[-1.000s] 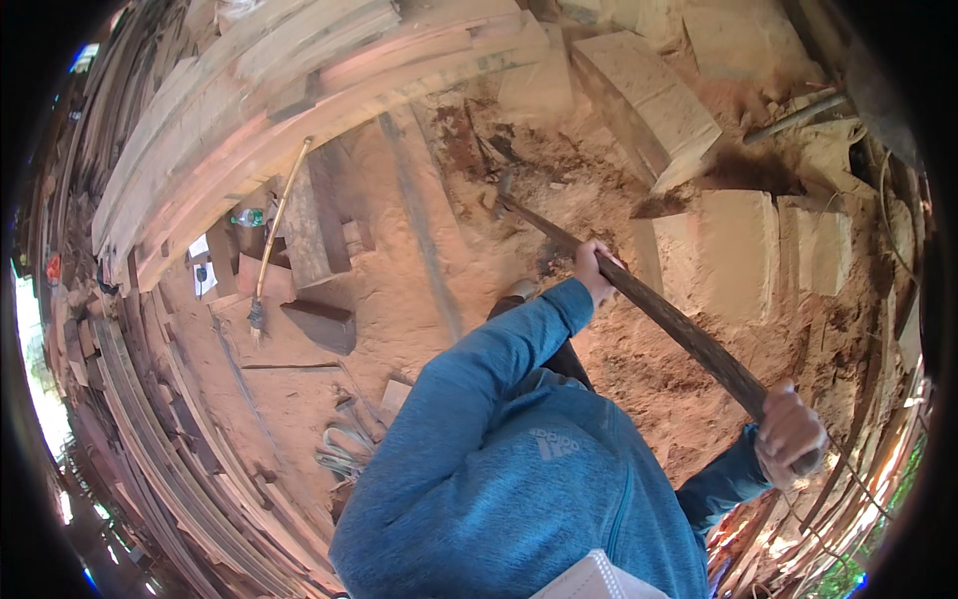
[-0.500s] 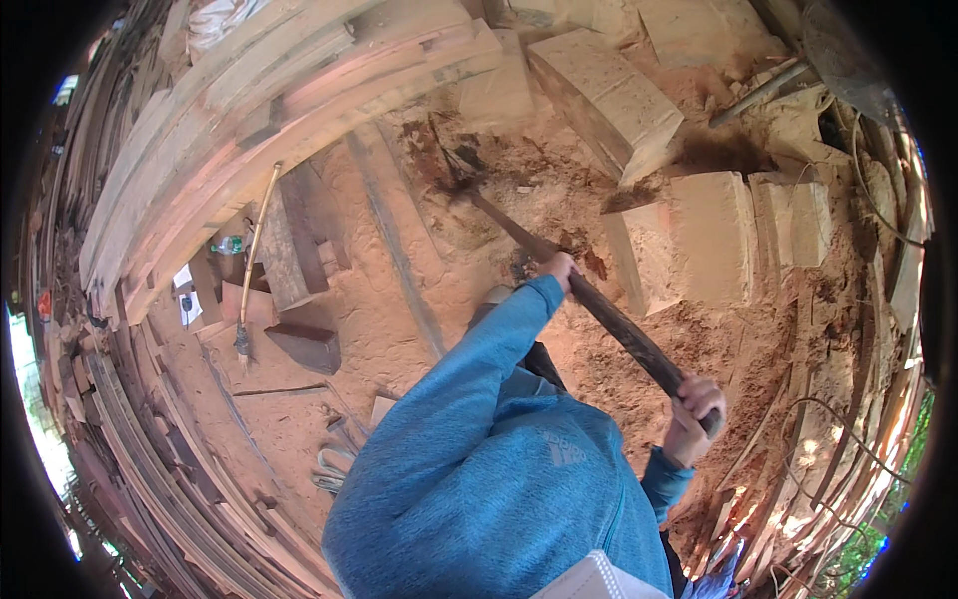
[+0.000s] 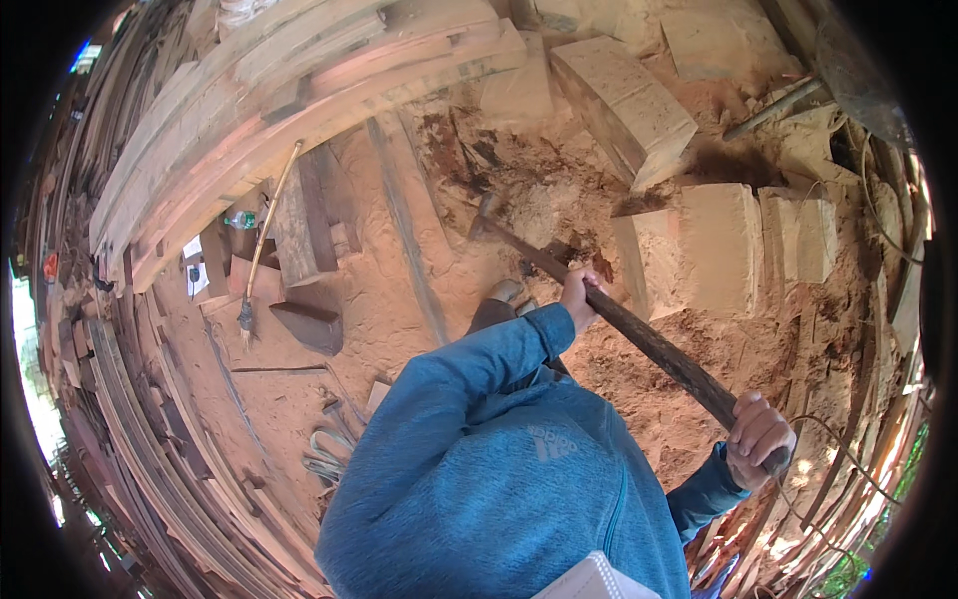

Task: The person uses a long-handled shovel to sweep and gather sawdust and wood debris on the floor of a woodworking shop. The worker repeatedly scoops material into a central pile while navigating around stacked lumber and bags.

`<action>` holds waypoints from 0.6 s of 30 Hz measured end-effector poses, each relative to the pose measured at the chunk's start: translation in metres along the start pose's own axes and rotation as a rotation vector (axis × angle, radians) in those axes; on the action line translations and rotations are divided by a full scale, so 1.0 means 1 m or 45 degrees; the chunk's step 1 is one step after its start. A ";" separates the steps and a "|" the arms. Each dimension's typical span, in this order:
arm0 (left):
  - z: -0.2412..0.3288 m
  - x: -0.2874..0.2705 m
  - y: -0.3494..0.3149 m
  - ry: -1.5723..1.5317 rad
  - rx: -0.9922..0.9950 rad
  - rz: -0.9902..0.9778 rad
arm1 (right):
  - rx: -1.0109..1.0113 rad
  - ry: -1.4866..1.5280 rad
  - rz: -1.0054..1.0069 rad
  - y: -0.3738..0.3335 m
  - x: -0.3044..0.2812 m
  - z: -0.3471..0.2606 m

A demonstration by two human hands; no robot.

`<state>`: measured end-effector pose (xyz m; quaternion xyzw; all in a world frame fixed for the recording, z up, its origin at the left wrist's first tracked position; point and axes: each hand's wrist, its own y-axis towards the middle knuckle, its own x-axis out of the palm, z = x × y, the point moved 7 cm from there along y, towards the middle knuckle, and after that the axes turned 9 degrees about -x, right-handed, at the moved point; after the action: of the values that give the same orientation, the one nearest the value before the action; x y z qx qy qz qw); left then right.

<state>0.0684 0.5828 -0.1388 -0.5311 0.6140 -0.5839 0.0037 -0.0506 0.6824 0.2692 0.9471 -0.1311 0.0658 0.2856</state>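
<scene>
Both my hands are closed round the long dark wooden handle of a hoe (image 3: 664, 351). My left hand (image 3: 580, 298) grips the handle partway up, and my right hand (image 3: 760, 437) wraps its butt end at the lower right. The handle slants up to the left. Its narrow head (image 3: 484, 215) sits just above or on the loose reddish soil (image 3: 544, 200); I cannot tell whether it touches. My shoe (image 3: 506, 292) stands close behind the head, left of the handle.
Large squared blocks (image 3: 718, 250) stand right of the hoe, more at the back. Stacked long boards (image 3: 299, 80) curve along the left. A pole with a bristled end (image 3: 267, 235), a dark wedge-shaped block (image 3: 309, 327) and a coiled rope (image 3: 327, 454) lie left of me.
The hoe has come back toward me, down and to the right. My right hand has shifted right and lower with the butt end; my left hand has moved slightly the same way.
</scene>
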 end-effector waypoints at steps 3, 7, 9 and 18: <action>0.020 -0.033 0.001 -0.078 0.145 0.169 | 0.168 0.136 0.034 -0.004 -0.011 0.036; 0.023 -0.040 0.042 -0.098 0.109 0.173 | 0.310 0.008 0.089 -0.004 -0.032 0.071; 0.016 -0.033 0.064 -0.056 0.064 0.209 | 0.396 -0.231 0.197 -0.008 -0.043 0.066; -0.007 0.008 0.039 -0.224 -0.075 -0.009 | 0.165 -0.221 -0.113 0.024 0.007 0.022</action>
<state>0.0353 0.5727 -0.1600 -0.5826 0.6263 -0.5166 0.0399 -0.0496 0.6494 0.2653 0.9705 -0.1086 -0.0207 0.2141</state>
